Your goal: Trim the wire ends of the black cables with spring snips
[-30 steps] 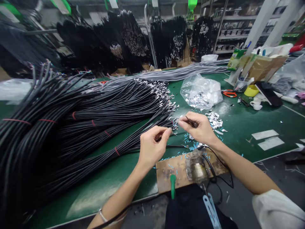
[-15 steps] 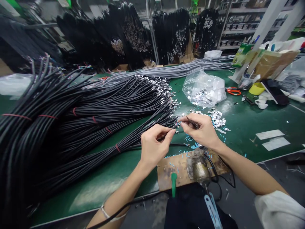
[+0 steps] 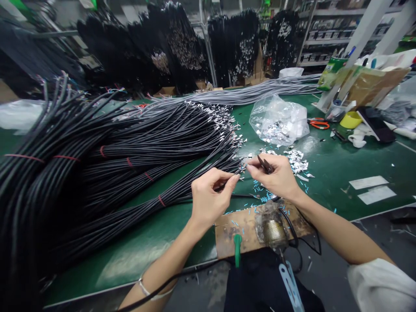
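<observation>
My left hand [image 3: 209,200] is closed in a pinch on the end of a thin black cable [image 3: 182,200] that runs left across the green table [image 3: 344,160]. My right hand [image 3: 276,177] is closed too, with dark tweezers [image 3: 265,164] held across its fingers and its fingertips pinching something small at the cable's tip. The two hands almost touch, just right of a big heap of bundled black cables [image 3: 107,160] with metal terminals. Loose silver terminals [image 3: 295,160] and blue tube bits [image 3: 261,195] lie around the right hand.
A clear bag of terminals [image 3: 278,121] lies behind the hands. A brown board with a small solder pot [image 3: 271,227] and a green clamp [image 3: 237,248] sits at the table's near edge. Orange scissors [image 3: 318,124], a yellow cup [image 3: 350,120], boxes and grey cables [image 3: 260,93] are farther back.
The view shifted slightly. Both hands stayed together at the cable tip; the right hand turned a little, so the tweezers now point more upright.
</observation>
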Demonstrator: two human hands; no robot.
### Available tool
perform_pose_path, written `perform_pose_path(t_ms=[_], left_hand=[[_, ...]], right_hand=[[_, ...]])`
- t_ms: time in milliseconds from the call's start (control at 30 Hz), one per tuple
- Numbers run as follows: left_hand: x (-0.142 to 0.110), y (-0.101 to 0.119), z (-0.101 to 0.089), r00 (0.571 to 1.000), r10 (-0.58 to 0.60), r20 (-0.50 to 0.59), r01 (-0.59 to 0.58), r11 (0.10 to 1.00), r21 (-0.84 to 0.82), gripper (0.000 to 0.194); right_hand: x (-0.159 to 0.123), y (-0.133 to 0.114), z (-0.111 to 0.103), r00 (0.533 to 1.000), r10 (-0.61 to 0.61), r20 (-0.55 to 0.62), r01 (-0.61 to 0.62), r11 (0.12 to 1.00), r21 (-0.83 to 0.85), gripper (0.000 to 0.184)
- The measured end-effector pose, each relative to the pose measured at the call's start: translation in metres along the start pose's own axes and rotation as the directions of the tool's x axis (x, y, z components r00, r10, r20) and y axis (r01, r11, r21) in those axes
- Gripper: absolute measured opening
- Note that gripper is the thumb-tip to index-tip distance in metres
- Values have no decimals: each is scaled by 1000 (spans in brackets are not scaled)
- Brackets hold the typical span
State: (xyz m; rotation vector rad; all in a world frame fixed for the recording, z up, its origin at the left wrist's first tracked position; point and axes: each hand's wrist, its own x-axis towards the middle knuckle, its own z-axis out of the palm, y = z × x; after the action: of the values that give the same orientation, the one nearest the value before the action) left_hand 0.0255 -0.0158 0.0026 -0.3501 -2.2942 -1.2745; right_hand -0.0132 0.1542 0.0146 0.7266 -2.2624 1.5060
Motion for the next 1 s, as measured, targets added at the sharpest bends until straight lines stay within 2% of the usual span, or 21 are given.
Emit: perform_pose_path(t_ms=[233, 400, 467, 533, 633, 700, 800, 867, 1000], left_hand=[[0, -3, 0, 999, -32, 36, 31, 999, 9, 19], [1, -1, -2, 998, -42, 55, 40, 999, 26, 21], [2, -1, -2, 997, -54, 50, 53, 999, 8, 19], [2, -1, -2, 995, -81, 64, 83, 996, -34, 18], [4, -2, -2, 989, -118, 87, 126, 988, -93, 19], [4, -3, -2, 993, -104, 59, 109, 991, -83, 17], [1, -3, 0, 999, -37, -2, 37, 998, -47, 13], [-2, -4, 3, 1000, -1, -12, 0, 999, -38, 11], [-3, -6, 7, 999, -31, 22, 33, 996, -85, 14]], right_hand=[[0, -4, 0, 999, 16, 50, -14, 999, -42, 11], [1, -2, -2, 997, 78, 0, -78, 997, 22, 13], [0, 0, -1, 999, 40, 27, -40, 999, 5, 14], [-2, 1, 1, 998, -45, 51, 47, 998, -44, 12], [-6, 1, 2, 979, -189, 80, 197, 974, -116, 10], [-8, 1, 1, 967, -244, 69, 252, 957, -142, 11], [-9, -1, -2, 964, -266, 22, 266, 948, -177, 7], [-9, -1, -3, 963, -265, 40, 267, 940, -212, 6], [-9, 2, -2, 960, -261, 97, 278, 924, -263, 8]])
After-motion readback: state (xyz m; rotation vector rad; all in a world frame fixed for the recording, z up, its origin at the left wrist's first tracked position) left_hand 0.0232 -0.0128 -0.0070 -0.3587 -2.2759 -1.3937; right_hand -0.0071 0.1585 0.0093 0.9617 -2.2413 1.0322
